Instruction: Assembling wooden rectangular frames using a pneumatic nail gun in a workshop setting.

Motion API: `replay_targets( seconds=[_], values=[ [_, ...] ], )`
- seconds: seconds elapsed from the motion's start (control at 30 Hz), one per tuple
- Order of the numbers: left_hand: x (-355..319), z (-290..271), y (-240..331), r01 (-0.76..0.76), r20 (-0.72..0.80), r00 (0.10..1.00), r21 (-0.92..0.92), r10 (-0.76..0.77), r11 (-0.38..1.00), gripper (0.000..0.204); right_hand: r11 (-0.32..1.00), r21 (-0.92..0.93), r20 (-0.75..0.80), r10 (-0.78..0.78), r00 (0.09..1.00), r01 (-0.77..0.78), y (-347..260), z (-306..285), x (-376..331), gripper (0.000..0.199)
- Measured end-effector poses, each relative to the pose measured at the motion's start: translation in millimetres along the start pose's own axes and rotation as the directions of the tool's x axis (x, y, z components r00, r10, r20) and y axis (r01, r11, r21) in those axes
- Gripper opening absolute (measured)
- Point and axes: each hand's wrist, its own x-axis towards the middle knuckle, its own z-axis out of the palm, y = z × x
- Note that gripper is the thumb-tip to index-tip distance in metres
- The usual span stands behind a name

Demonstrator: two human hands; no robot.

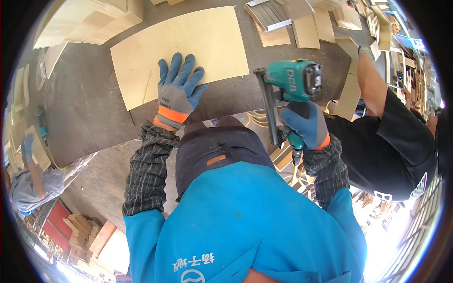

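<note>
Across the dark table [89, 104], a pale wooden sheet [188, 52] lay flat near the front edge, under the person's left hand [181, 92]. That gloved hand held nothing in its grip: the fingers were spread and straight, palm down on the sheet close to its near edge. The right hand [306, 122], also gloved, had its grip closed around the handle of a teal nail gun [288, 78], which stood just to the right of the sheet with its black nose toward it. Whether a finger sat on the trigger could not be told, nor whether the nose touched anything.

The likeliest trouble, to judge by this, lay in the gap between nose and left hand. A swing of the tool leftward with the trigger squeezed could have put a fastener near those spread fingers. The sheet, steadied by one flat palm alone as far as could be seen, might have swivelled if pushed at its far corner. A yellow hose [295, 175] hung below the tool, and a snag on it could have jerked the right hand off line. Close on the right stood a co-worker in black [377, 146], reaching toward loose boards [305, 32]; a bump between the two could have knocked the tool aside.
</note>
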Motion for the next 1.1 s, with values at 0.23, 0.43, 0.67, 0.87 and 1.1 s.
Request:
replay_targets(
  seconds=[0.23, 0.43, 0.67, 0.87, 1.1],
  values=[
    [0, -3, 1, 0.030, -0.044, 0.999, -0.017, -0.030, 0.999, 0.040, 0.987, -0.162, -0.039, -0.005, 0.999, -0.001, 1, 19, 21, 0.037],
    [1, -3, -1, 0.028, -0.045, 0.999, -0.031, -0.030, 0.999, 0.039, 0.994, -0.107, -0.028, 0.025, 0.999, -0.028, -1, 23, 21, 0.037],
    [2, -3, 0, 0.023, 0.008, 1.000, -0.015, -0.023, 1.000, 0.040, 0.983, -0.179, -0.076, 0.016, 0.997, -0.029, -5, 28, 21, 0.037],
    [-4, 0, -4, 0.019, -0.021, 1.000, -0.026, -0.020, 0.999, 0.039, 0.981, -0.192, -0.080, 0.013, 0.997, -0.028, -8, 27, 17, 0.036],
    [4, -7, -3, 0.039, 0.101, 0.994, 0.061, -0.045, 0.997, 0.040, 0.987, -0.155, -0.144, -0.056, 0.988, 0.033, -20, 31, -23, 0.031]
  ],
)
